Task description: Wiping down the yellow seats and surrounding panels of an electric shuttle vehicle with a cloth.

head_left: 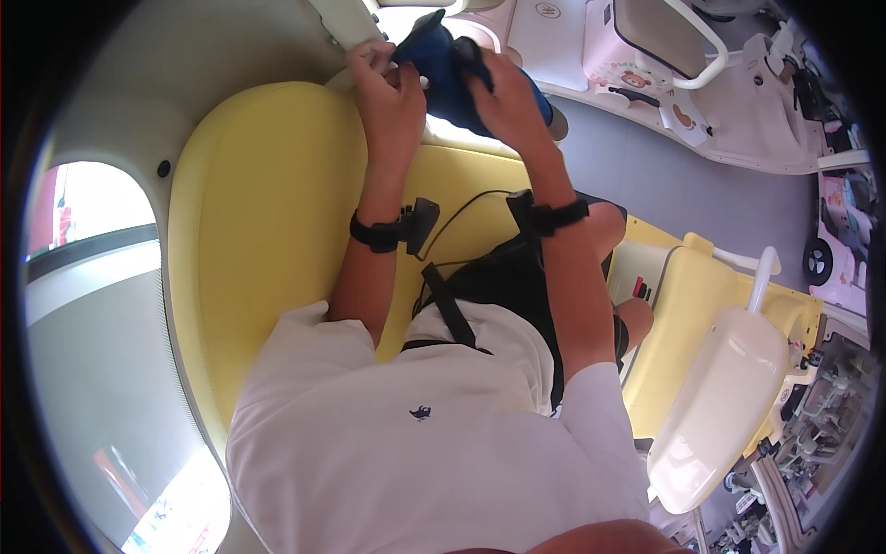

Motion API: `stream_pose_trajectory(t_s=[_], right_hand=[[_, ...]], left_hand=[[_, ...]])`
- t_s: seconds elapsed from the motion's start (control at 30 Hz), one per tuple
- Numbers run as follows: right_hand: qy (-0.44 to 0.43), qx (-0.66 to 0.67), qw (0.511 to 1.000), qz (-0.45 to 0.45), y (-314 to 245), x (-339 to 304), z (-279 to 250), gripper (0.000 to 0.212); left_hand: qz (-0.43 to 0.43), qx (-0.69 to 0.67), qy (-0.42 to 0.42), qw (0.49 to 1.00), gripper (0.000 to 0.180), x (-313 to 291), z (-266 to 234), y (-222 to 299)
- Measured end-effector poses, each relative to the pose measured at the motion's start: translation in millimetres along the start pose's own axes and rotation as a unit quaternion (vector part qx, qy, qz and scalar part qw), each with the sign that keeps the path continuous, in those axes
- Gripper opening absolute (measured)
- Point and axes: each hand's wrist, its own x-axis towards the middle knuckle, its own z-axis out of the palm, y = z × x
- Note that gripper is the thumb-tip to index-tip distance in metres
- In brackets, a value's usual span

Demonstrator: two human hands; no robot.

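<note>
A blue, soft-looking item with dark parts (445,78), its exact kind unclear, is up at the top centre, beyond the yellow seat. My right hand (508,100) is closed on its right side, thumb and fingers around a dark part of it. Just left of it, my left hand (386,88) is raised with its fingers bent into a pinch beside a pale frame post (346,23). What those fingers hold is hidden; a small white bit shows by them. A black strap with a small device (378,231) circles my left wrist, and another (558,218) my right.
Yellow padded seating (268,203) curves along my left, below a wall with a window (92,212). A grey floor strip (628,152) lies to the right. Beyond it stand pink-and-white ride-on vehicle bodies (628,65). A cream armrest-like piece (720,406) sits lower right.
</note>
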Motion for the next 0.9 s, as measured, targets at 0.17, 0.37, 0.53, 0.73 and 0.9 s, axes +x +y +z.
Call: stream_pose_trajectory(t_s=[0.17,0.37,0.53,0.73,0.9], right_hand=[[-0.030,-0.148,0.981,0.118,20.0,-15.6,34.3,0.037],[0.011,-0.221,0.958,0.182,40.3,-24.8,18.4,0.050],[0.051,-0.246,0.942,0.221,46.9,-30.4,5.6,0.049],[0.106,-0.271,0.931,0.218,57.4,-41.3,-1.2,0.046],[0.114,-0.224,0.934,0.255,60.3,-43.8,-8.2,0.042]], left_hand=[[0.112,0.192,-0.157,0.962,0.023,-18.4,10.3,-32.6],[0.140,0.287,-0.159,0.934,0.032,-13.5,22.7,-59.7],[0.272,0.384,-0.113,0.875,0.029,-9.9,49.3,-87.0],[0.162,0.504,-0.297,0.795,0.038,11.0,70.0,-62.7],[0.070,0.510,-0.357,0.779,0.045,28.2,92.3,-62.7]])
